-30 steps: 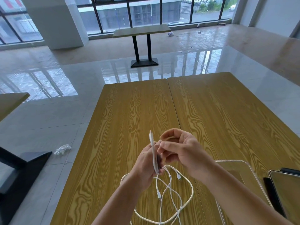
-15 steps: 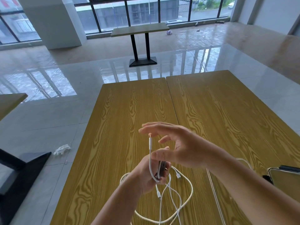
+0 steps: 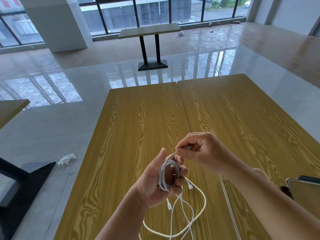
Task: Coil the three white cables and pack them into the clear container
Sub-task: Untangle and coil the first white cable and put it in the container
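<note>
While left hand grips white cable coil, right hand at 1 o'clock pinches its end, loose cables on counter.

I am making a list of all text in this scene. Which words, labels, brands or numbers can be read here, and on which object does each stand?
No text can be read.
White cable coiled in the left hand: no print visible.
Right hand pinches its end.
Clear container: no label visible.
Red shapes on the window, top left: too blurred to read.
</note>
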`<state>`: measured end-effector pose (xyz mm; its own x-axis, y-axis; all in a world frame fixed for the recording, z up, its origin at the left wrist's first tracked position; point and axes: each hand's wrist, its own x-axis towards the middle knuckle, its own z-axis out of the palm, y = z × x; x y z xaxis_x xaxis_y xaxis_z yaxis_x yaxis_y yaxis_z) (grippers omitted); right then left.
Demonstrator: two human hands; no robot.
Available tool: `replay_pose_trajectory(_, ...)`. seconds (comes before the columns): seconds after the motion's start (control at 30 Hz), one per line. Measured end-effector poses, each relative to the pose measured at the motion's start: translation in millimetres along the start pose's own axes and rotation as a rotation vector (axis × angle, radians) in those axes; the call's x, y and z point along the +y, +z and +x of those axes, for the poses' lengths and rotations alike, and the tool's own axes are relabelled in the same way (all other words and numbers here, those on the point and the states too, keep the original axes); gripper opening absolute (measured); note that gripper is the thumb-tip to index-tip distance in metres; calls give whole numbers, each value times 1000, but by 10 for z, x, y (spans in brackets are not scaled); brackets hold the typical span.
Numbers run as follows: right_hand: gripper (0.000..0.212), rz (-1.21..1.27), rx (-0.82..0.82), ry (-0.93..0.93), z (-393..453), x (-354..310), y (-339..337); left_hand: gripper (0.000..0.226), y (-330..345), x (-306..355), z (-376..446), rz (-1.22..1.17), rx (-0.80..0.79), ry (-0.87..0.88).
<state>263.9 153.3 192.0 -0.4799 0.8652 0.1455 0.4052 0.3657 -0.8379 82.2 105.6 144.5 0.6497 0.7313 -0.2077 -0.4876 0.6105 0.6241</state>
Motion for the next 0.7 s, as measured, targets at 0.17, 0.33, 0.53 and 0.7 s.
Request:
replay_pose_trajectory(0.17, 10, -186, -62, -78, -51, 24, 31, 49, 27, 37, -35, 124, -4, -13)
replay_pose_trajectory(0.33, 23, -298, -285, -166, -66, -133, 23, 49, 38, 69, -49, 209, -30, -60)
replay_pose_trajectory(0.53, 24, -113, -331, -156, -54, -155, 12, 52, 74, 107, -75, 216, -68, -81)
replay_pose_trajectory(0.7, 25, -5, -194, -167, -74, -16, 113, 53, 50, 123, -80, 212, 69, -35)
